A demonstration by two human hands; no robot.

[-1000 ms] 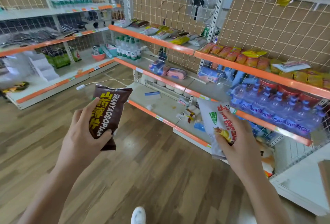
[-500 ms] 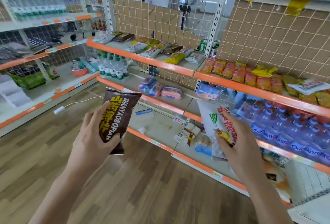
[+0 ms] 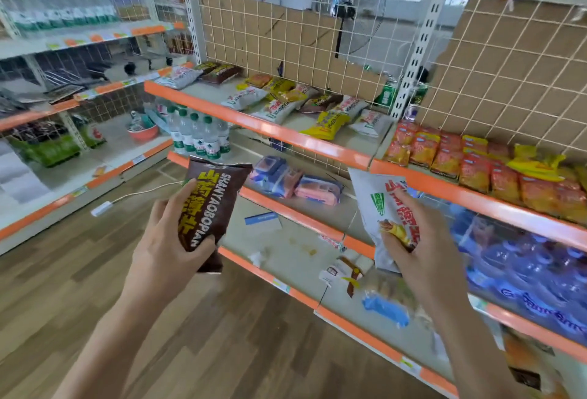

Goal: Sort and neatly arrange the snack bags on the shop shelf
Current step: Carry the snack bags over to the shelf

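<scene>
**A snack bag in each hand, in front of the shelf**

Left of centre in the frame, the left grip (image 3: pixel 168 239) is curled round a brown snack bag (image 3: pixel 208 204) with yellow and white lettering, held upright above the wooden floor (image 3: pixel 95 287). Right of centre, the right grip (image 3: pixel 416 239) pinches a white snack bag (image 3: pixel 374 198) with red characters, thumb on its front, over the lower shelf levels. On the orange-edged top shelf (image 3: pixel 254 122), in the middle of the frame, white, yellow and brown snack bags (image 3: pixel 324 112) lie loose at mixed angles. To their right, red-orange packets (image 3: pixel 444 157) stand in rows. Green-capped water bottles (image 3: pixel 197 134) stand one level down, centre left.
</scene>
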